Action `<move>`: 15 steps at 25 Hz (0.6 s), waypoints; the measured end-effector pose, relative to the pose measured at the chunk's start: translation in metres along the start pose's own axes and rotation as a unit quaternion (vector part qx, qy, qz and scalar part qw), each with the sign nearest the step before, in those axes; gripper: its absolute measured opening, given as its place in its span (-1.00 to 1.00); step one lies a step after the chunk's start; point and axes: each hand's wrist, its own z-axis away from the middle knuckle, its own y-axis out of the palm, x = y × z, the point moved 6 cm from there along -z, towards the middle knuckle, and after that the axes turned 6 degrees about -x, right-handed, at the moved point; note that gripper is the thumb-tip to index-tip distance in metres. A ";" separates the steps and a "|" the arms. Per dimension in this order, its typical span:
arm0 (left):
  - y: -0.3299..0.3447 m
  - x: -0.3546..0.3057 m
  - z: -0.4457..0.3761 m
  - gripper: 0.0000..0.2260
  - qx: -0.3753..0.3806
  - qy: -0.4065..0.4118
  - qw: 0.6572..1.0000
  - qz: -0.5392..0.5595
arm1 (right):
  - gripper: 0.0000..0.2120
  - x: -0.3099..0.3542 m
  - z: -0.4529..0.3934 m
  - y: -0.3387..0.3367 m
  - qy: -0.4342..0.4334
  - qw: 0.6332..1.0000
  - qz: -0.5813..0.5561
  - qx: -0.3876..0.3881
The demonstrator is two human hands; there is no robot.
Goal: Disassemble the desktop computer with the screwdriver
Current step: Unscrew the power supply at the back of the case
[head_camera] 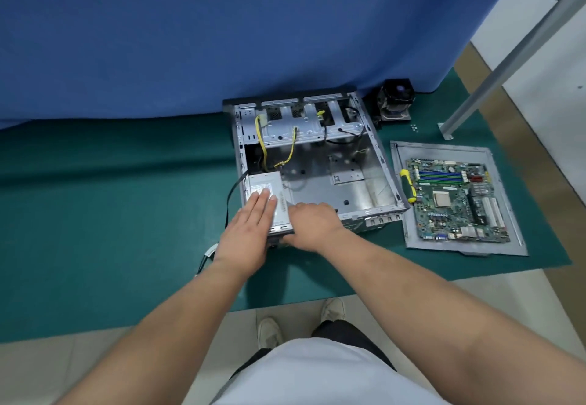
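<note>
Case (320,179) of the desktop computer lies open on the green mat (126,214), its floor mostly bare. Left hand (250,230) rests flat, fingers straight, on the power supply (279,204) at the near-left corner; right hand (312,223) grips its near edge. Screwdriver (407,186) lies beside the motherboard (456,198).

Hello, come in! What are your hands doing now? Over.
Left hand flat on power supply. Right hand gripping its near end. Yellow cables attached. Screwdriver unused.
</note>
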 end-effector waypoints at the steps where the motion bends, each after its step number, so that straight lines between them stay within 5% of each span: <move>1: 0.001 0.000 0.000 -0.18 -0.006 -0.004 1.000 -0.002 | -0.36 -0.001 0.000 0.002 -0.001 1.000 0.001 -0.006; 7: 0.005 0.000 0.001 -0.19 -0.027 -0.009 1.000 -0.010 | -0.45 -0.002 0.003 0.016 -0.028 0.992 0.059 -0.107; 15: 0.015 0.005 0.001 -0.30 -0.038 0.017 0.999 -0.012 | -0.55 0.000 0.004 0.015 -0.027 0.987 0.083 -0.133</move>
